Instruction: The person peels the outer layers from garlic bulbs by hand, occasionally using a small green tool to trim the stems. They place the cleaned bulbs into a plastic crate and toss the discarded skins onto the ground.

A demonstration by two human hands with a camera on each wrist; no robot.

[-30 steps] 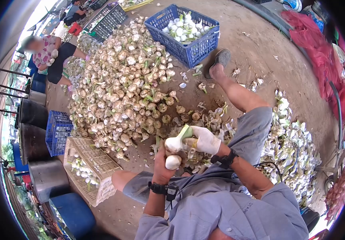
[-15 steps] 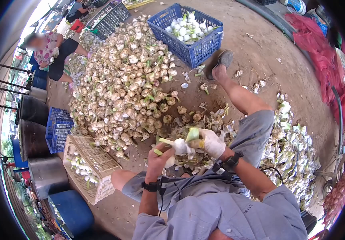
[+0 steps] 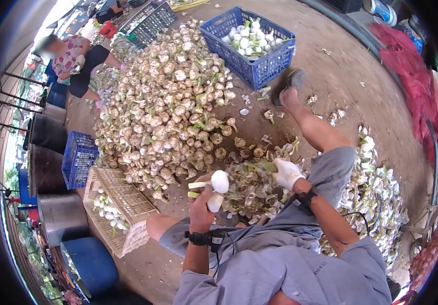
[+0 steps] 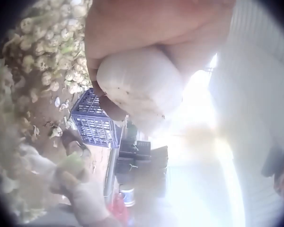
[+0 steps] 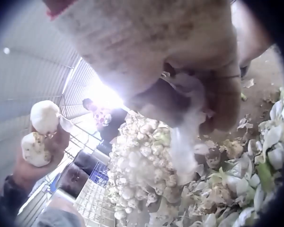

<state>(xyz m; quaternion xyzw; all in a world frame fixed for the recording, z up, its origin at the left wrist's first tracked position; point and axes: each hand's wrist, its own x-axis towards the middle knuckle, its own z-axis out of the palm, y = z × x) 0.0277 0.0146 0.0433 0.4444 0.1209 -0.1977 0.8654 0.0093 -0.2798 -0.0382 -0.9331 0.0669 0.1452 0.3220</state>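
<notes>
My bare left hand grips two garlic bulbs with cut green stems. The upper bulb is smooth and white; the lower bulb sits just beneath it. In the left wrist view one white bulb shows its root end below the palm. Off to the right, over the heap of husks, my gloved right hand pinches a strip of garlic husk. That husk hangs pale and blurred from the curled fingers in the right wrist view, and its green part shows in the left wrist view.
A large pile of unpeeled garlic lies ahead. Peeled bulbs fill a blue crate and a tan basket. Husks are heaped beside the right leg. Another person sits at the far left.
Both hands were together at a bulb; now they are apart. The right hand has moved right with a strip of husk, while the left keeps both bulbs.
</notes>
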